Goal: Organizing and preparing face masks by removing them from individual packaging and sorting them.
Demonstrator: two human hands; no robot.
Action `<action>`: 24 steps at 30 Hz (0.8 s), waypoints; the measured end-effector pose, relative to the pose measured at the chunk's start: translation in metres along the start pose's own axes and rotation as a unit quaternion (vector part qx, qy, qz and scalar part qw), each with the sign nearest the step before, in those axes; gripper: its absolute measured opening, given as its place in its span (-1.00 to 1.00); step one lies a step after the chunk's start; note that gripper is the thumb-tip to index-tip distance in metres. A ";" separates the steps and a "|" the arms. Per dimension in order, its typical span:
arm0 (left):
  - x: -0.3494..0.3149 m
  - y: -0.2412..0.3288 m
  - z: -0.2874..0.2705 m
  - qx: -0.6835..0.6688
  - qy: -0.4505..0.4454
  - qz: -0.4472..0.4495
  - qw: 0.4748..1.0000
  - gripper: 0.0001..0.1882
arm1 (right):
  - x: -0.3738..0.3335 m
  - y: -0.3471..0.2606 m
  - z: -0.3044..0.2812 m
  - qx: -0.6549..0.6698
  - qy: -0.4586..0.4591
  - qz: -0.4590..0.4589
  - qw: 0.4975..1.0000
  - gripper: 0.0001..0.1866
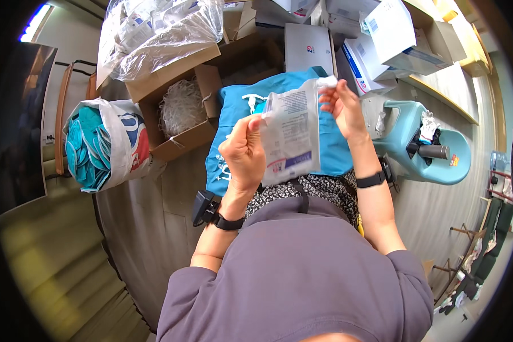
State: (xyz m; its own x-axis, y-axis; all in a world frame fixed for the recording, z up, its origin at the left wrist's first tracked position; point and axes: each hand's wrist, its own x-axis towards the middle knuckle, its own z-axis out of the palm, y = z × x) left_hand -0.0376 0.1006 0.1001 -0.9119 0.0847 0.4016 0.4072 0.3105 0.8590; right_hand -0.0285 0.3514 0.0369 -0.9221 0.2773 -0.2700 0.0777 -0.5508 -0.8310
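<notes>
A translucent plastic bag (290, 137) with printed text and a dark band is held up in front of me, tilted. My left hand (242, 151) is closed, pinching its left edge between thumb and fingers. At the top right corner, my right hand (347, 114) pinches the bag with thumb and forefinger, the other fingers curled. Whether anything is inside the bag I cannot tell. Behind it, a large blue cloth bag (337, 145) lies over my lap, with a white cord (255, 102) near its top.
At the left stands a white sack (125, 134) full of teal fabric pieces. Beside it, a cardboard box (159, 139) holds a tangle of white strands (182, 108). A clear bag of small packets (159, 40) sits at the back. White cartons (310, 48) and a light-blue plastic stool (404, 128) are farther right.
</notes>
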 end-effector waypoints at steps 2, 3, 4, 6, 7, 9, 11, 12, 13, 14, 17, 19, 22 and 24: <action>0.007 0.005 0.002 0.007 0.030 -0.003 1.000 -0.84 | -0.023 -0.004 0.019 0.047 -0.102 0.027 0.993 -0.67; 0.010 0.003 0.004 0.002 0.046 0.002 0.999 -0.84 | -0.034 -0.004 0.026 0.037 -0.144 0.029 0.989 -0.69; 0.011 0.003 0.004 -0.011 0.041 -0.005 0.999 -0.84 | -0.045 0.002 0.026 -0.033 -0.168 0.011 0.985 -0.72; 0.012 0.004 0.003 -0.038 0.025 -0.020 0.999 -0.84 | -0.058 0.016 0.023 -0.129 -0.176 -0.024 0.976 -0.83; 0.013 0.001 0.000 -0.092 -0.014 -0.068 0.993 -0.85 | -0.060 0.019 0.021 -0.132 -0.152 -0.041 0.979 -0.85; 0.018 -0.006 -0.006 -0.197 -0.091 -0.163 0.962 -0.87 | -0.061 0.019 0.019 -0.169 -0.123 -0.073 0.975 -0.87; 0.031 -0.005 -0.003 -0.186 -0.100 -0.152 0.966 -0.90 | -0.059 0.016 0.013 -0.235 -0.112 -0.101 0.960 -0.86; 0.040 -0.002 -0.002 -0.182 -0.105 -0.145 0.967 -0.91 | -0.059 0.013 0.012 -0.267 -0.108 -0.113 0.951 -0.87; 0.045 0.001 -0.002 -0.153 -0.124 -0.156 0.968 -0.86 | -0.058 0.011 0.011 -0.299 -0.104 -0.125 0.940 -0.87; 0.049 0.002 -0.003 -0.115 -0.150 -0.094 0.977 -0.84 | -0.058 0.009 0.011 -0.331 -0.100 -0.137 0.928 -0.87; 0.051 0.003 -0.005 -0.031 -0.221 0.026 0.974 -0.81 | -0.058 0.003 0.019 -0.382 -0.095 -0.173 0.903 -0.86; 0.048 -0.004 -0.005 0.000 -0.248 0.086 0.965 -0.84 | -0.060 0.000 0.024 -0.412 -0.093 -0.191 0.886 -0.86; 0.043 0.004 -0.007 0.019 -0.289 0.113 0.950 -0.83 | -0.061 0.002 0.028 -0.428 -0.098 -0.213 0.873 -0.86; 0.036 0.002 -0.006 0.007 -0.298 0.109 0.948 -0.83 | -0.061 0.003 0.028 -0.433 -0.099 -0.223 0.868 -0.86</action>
State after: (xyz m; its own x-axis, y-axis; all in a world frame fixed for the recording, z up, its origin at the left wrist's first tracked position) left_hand -0.0691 0.0987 0.1175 -0.6748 0.6672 0.3154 0.5933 0.2363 0.7695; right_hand 0.0174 0.3107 0.0650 -0.9739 0.1235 0.1906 -0.1270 0.3993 -0.9080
